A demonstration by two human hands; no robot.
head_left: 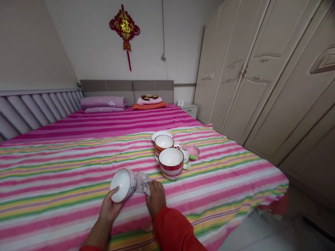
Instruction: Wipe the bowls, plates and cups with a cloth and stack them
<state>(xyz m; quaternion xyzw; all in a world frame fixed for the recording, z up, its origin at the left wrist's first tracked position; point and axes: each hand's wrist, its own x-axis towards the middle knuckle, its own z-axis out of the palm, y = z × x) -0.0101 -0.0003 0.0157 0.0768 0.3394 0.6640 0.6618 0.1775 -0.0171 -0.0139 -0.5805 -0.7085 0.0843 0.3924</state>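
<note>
My left hand [112,205] grips a white bowl [121,184] by its near side, thumb over the rim. The bowl is tipped so that its mouth faces left and toward me. In my right hand [157,197] is a crumpled pale cloth [143,182], its far end against the bowl's outer right side. Ahead and to the right stand stacked red-and-white bowls [171,169] and an orange-brown-rimmed bowl [164,143] behind them. Beside these lie a pink bowl [193,150], a small white dish with a printed figure [179,145] and green-and-white spoons [187,164].
Everything rests on a striped sheet [65,181] over a bed. Folded purple bedding [104,102] and a pink pillow [149,100] lie by the headboard [112,86]. A wardrobe [235,76] stands along the right, a radiator [39,108] along the left.
</note>
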